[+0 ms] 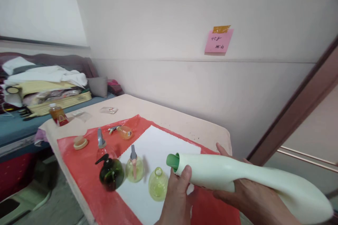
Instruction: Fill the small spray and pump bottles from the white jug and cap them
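A long pale green plastic jug (211, 167) lies nearly level in the air, its mouth pointing left. Inside the threaded mouth sits a darker green pour spout (172, 160). My right hand (248, 193) is wrapped round the jug's handle part, with fingertips showing above and below it. Close under the mouth, my left hand (181, 186) supports the neck with the thumb against it. Just left of that hand stands a clear yellow-green bottle (157, 187) without a top, upright on a white sheet (139, 205). The spout is above and right of the bottle's opening.
A dark green pump bottle (112, 175), a yellowish spray bottle (134, 169) and a pink spray bottle (101, 147) stand to the left. An orange spray bottle (124, 132) lies behind. A red cover (87, 174) lies under the sheet. A wall (169, 81) borders the table.
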A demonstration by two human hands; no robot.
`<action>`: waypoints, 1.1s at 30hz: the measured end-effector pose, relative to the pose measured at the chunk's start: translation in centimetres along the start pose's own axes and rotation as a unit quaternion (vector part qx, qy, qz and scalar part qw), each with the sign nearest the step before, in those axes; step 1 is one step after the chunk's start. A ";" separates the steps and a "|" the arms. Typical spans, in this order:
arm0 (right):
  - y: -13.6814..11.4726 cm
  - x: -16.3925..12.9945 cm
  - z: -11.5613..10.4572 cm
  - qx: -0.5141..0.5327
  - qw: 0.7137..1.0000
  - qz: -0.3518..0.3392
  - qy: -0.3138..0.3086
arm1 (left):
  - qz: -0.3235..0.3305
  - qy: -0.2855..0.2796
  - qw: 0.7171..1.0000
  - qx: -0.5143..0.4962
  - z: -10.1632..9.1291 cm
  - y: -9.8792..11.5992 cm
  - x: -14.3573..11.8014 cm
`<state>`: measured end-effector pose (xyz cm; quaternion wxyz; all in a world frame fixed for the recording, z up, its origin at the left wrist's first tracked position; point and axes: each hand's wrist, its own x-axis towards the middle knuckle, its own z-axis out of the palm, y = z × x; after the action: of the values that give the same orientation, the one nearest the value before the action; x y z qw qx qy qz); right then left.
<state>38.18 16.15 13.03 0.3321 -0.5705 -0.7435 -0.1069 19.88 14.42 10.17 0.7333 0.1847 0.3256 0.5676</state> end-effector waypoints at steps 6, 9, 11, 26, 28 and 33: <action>-0.7 -0.1 1.0 -0.149 0.986 -0.077 -0.001 | -0.071 0.034 0.996 -0.041 -1.4 -0.2 0.0; -0.5 -0.1 1.8 -0.162 0.982 -0.092 -0.013 | -0.055 0.055 0.996 -0.044 -2.1 -0.2 0.1; -0.4 -0.2 2.1 -0.166 0.980 -0.107 -0.023 | -0.046 0.066 0.995 -0.055 -2.4 0.0 0.1; -1.1 -0.6 -0.7 -0.217 0.947 -0.233 -0.038 | -0.036 0.063 0.986 -0.151 -2.2 -1.2 0.5; -1.5 -0.7 -0.8 -0.225 0.945 -0.236 -0.025 | -0.032 0.058 0.986 -0.153 -2.3 -1.5 0.5; -2.2 -1.0 -0.6 -0.219 0.947 -0.235 -0.006 | -0.030 0.053 0.981 -0.182 -2.4 -1.8 0.3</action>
<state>36.52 14.33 13.38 0.1599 -0.4390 -0.8168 -0.3385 19.52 13.98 7.21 0.7535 0.0078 0.2603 0.6037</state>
